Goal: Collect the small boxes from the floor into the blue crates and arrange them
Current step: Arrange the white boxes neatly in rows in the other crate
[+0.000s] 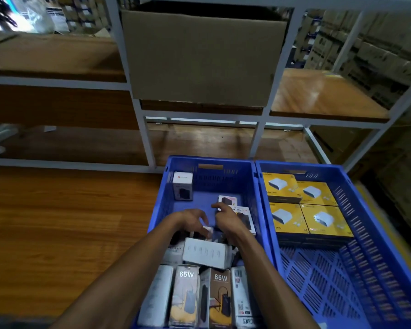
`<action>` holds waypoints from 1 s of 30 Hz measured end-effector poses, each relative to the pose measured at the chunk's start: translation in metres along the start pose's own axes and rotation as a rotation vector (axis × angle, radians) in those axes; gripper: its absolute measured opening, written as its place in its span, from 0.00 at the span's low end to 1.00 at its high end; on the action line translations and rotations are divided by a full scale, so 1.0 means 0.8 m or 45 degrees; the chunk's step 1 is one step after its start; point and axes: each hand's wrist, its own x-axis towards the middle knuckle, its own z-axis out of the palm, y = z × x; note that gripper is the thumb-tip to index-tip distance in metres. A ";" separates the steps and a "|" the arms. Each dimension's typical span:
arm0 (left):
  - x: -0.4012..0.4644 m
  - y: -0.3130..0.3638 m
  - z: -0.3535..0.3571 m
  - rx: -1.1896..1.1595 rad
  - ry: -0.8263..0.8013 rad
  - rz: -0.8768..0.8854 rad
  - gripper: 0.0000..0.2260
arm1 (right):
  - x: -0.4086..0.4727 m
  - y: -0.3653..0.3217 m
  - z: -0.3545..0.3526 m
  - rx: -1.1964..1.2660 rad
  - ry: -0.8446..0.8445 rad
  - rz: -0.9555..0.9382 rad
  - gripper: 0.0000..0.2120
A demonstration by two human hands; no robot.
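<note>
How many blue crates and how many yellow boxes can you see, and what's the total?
Blue crates: 2, the left crate with both hands in it and the right crate.
Yellow boxes showing on top in the right crate: 4, at the far left, far right, near left and near right; any underneath are hidden.
Total: 6

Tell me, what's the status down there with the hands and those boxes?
Both hands in left blue crate: left hand and right hand curled on small boxes, exact grip blurred. Right crate holds yellow boxes. Nothing blocking.
</note>
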 end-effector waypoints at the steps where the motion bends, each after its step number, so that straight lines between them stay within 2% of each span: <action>1: -0.001 -0.002 -0.004 -0.079 0.079 0.011 0.29 | 0.002 0.002 0.000 0.030 0.021 -0.001 0.25; 5: -0.006 -0.008 -0.021 -0.357 0.510 0.075 0.28 | 0.001 0.003 0.001 0.127 0.074 -0.049 0.23; 8: -0.014 -0.009 -0.036 -0.603 0.677 0.107 0.30 | 0.001 0.002 0.002 0.173 0.192 -0.112 0.20; 10: -0.019 -0.011 -0.040 -0.833 0.703 0.080 0.29 | 0.002 0.002 0.000 0.247 0.278 -0.143 0.22; 11: -0.021 -0.011 -0.040 -0.970 0.693 0.057 0.26 | 0.004 0.001 -0.001 0.294 0.284 -0.152 0.24; 13: -0.028 -0.007 -0.037 -1.240 0.622 0.048 0.17 | 0.003 -0.004 -0.004 0.431 0.191 -0.117 0.27; 15: -0.039 -0.002 -0.033 -1.378 0.553 0.056 0.13 | 0.004 -0.009 -0.002 0.577 0.079 -0.098 0.21; 18: -0.043 -0.006 -0.029 -1.341 0.488 0.055 0.10 | 0.017 -0.001 0.003 0.584 0.198 -0.152 0.20; 21: -0.040 -0.012 -0.030 -1.124 0.460 0.039 0.09 | 0.019 -0.002 0.001 0.436 0.296 -0.232 0.20; 26: -0.023 -0.015 -0.023 -1.041 0.518 0.014 0.10 | 0.034 -0.004 0.004 0.050 0.444 -0.363 0.26; 30: -0.010 -0.006 -0.009 -1.014 0.604 -0.085 0.08 | 0.054 0.000 0.005 0.034 0.425 -0.325 0.26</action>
